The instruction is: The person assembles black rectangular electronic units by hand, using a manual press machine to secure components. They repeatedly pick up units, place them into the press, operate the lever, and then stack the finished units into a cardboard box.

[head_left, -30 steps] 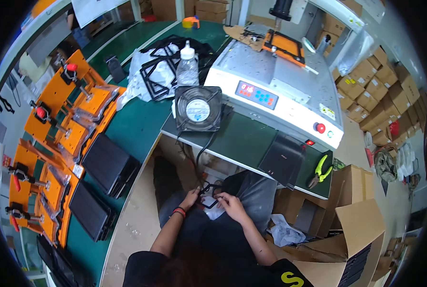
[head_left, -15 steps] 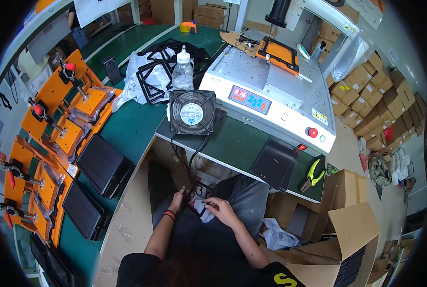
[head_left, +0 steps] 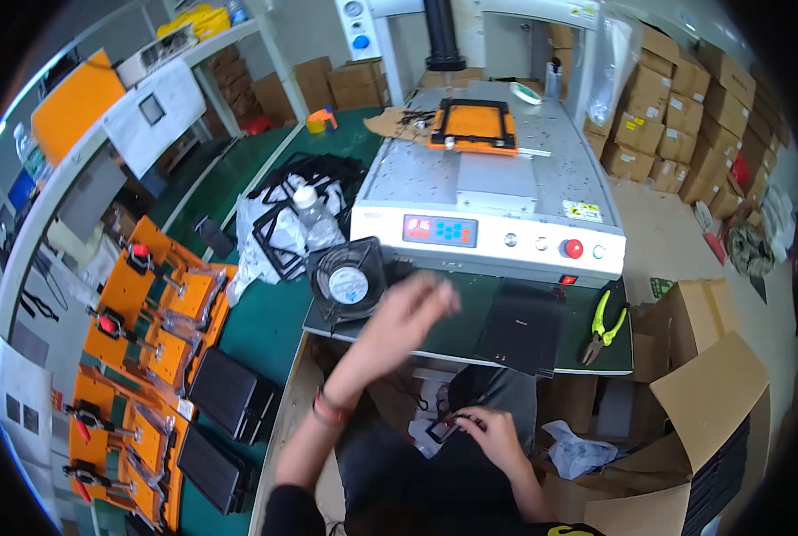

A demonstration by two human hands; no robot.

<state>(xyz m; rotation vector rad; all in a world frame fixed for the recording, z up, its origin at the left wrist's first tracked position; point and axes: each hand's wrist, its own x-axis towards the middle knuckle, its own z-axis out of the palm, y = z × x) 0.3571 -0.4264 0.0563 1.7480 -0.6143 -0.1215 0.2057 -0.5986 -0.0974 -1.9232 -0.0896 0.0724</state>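
My left hand point(head_left: 397, 329), with a red band at the wrist, is raised over the front of the bench, just right of and nearer than the black fan point(head_left: 349, 279). Its fingers point right and are smeared by motion, so I cannot tell whether they hold anything. Down at my lap, my right hand point(head_left: 495, 439) pinches a small black-rimmed frame point(head_left: 441, 431) between thumb and fingers. White wrapping point(head_left: 424, 437) lies beside that piece on my leg.
A white machine point(head_left: 524, 234) with an orange fixture point(head_left: 473, 127) fills the bench. Nearby are a clear bottle point(head_left: 319, 223), black sheets point(head_left: 524, 326) and yellow-green pliers point(head_left: 602, 332). Orange clamp jigs point(head_left: 149, 344) and black panels point(head_left: 229, 393) are left, an open carton point(head_left: 707, 420) right.
My left hand has left my lap and risen forward over the bench edge. My right hand stays at my lap with the small frame. The view has shifted, showing more of the shelf at left.
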